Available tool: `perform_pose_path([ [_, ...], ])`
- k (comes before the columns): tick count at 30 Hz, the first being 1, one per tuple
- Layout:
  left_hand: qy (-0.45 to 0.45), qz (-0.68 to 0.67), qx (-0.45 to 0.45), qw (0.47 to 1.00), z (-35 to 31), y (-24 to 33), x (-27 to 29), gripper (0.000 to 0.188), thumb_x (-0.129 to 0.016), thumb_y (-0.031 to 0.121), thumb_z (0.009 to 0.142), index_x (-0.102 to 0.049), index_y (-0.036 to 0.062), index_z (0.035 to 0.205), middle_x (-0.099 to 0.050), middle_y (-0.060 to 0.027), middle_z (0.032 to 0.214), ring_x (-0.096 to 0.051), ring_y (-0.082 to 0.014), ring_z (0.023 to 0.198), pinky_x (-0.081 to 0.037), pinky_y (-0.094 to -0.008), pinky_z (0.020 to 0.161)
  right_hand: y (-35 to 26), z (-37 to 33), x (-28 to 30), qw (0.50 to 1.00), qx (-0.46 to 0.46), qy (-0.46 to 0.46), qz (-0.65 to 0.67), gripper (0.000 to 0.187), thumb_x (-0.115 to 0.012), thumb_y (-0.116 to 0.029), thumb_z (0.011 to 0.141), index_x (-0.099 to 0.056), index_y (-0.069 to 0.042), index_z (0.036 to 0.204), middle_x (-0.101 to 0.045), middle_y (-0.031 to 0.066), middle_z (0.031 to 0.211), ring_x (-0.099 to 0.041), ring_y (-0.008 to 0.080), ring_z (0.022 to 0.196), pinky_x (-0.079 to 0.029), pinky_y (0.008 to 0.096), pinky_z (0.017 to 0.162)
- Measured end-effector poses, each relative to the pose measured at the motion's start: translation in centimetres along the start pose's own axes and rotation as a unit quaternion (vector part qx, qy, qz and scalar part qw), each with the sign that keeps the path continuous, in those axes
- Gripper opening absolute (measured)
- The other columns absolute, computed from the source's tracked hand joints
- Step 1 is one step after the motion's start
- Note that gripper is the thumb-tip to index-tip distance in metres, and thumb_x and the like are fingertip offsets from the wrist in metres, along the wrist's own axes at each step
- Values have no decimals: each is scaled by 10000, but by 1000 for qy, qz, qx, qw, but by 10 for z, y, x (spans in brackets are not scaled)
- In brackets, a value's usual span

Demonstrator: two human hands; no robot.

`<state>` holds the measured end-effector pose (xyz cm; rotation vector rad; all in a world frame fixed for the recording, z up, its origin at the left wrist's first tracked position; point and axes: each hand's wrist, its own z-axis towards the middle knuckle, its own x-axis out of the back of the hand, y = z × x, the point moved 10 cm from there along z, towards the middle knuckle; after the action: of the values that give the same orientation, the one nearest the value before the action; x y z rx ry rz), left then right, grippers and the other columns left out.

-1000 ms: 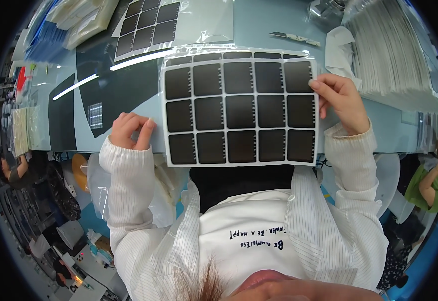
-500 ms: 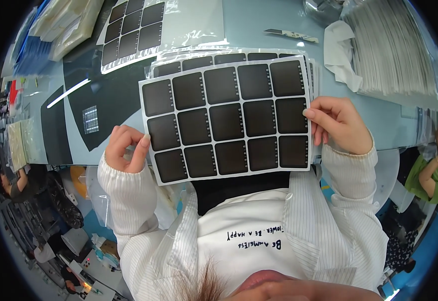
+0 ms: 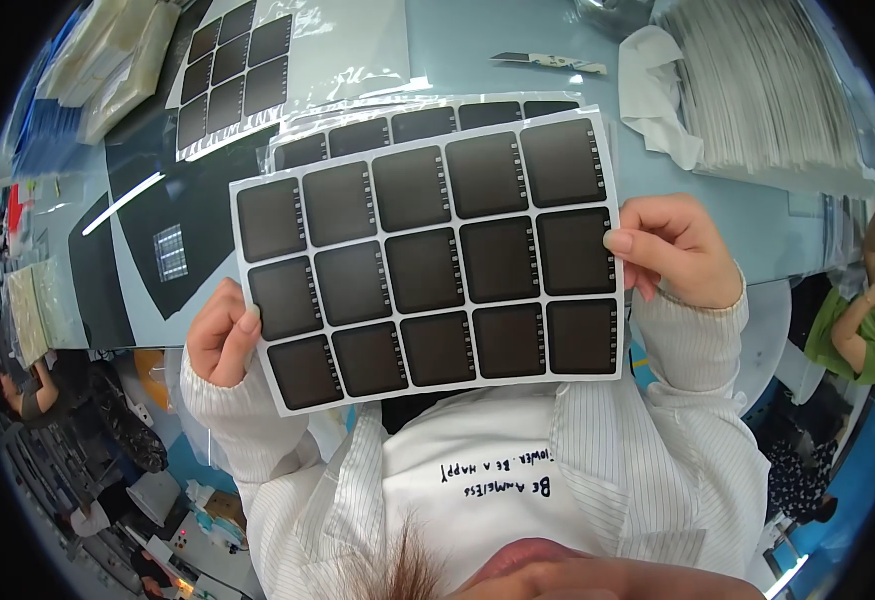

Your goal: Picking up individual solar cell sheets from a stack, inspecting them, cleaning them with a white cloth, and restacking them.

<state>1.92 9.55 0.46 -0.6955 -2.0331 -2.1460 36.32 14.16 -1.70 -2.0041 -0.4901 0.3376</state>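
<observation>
Between my two hands I hold up a white sheet with rows of black rounded squares (image 3: 420, 268), tilted, its left side lower. My left hand (image 3: 223, 332) pinches its left edge, thumb on the front. At the right edge my right hand (image 3: 679, 248) grips it with the thumb on top and the fingers curled behind. Behind the raised sheet, partly hidden by it, lie similar sheets in clear plastic (image 3: 424, 124) on the table. A smaller sheet of black squares (image 3: 229, 72) lies farther back to the left.
A utility knife (image 3: 549, 63) lies at the back. To the right stands a tall stack of thin sheets (image 3: 767, 100) beside crumpled white paper (image 3: 657, 95). Plastic-wrapped packs (image 3: 117, 75) sit at the far left, near dark panels (image 3: 172, 225) on the table (image 3: 737, 215). People work at both sides.
The held sheet has come closer to me and lower, its left side shifting left with my left hand. My right hand keeps its grip at the right edge.
</observation>
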Motion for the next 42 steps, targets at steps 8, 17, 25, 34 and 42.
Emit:
perform_pose_path([
  [8,-4,3,-34,999,-1,13,2,185,-501,81,807,-476,9,638,-465,-63,673,-393,-166,648,-319,-275,615,-1,-10,-5,1000,12,-25,-4,218,-593,-144,844,-579,-9,674,-527,-5,563,-425,35,451,-304,183,420],
  [17,-12,17,-62,998,-4,27,5,194,-511,83,801,-480,27,618,-492,-70,688,-408,-178,675,-330,-292,655,-8,-13,-10,997,42,-46,-41,200,-593,-123,830,-596,1,673,-545,10,566,-439,43,449,-319,190,417],
  [25,4,-3,-40,999,-3,21,8,215,-508,95,801,-464,24,602,-498,-85,695,-423,-185,690,-338,-306,681,-7,-12,-3,999,43,-28,0,213,-601,-133,827,-589,-10,654,-541,7,558,-432,42,438,-314,186,413],
  [34,16,-39,-13,999,2,14,12,220,-488,96,811,-465,11,609,-548,-146,810,-492,-212,793,-360,-328,780,-7,-11,2,998,40,17,46,208,-605,-144,823,-597,-13,662,-528,2,544,-417,41,425,-299,182,401],
  [42,-27,-111,47,992,4,-4,10,240,-451,130,862,-421,22,650,-485,-206,1205,-504,-193,1008,-347,-292,874,-14,-6,12,995,68,41,57,209,-578,-138,810,-565,-18,639,-516,14,539,-418,53,386,-305,182,369],
])
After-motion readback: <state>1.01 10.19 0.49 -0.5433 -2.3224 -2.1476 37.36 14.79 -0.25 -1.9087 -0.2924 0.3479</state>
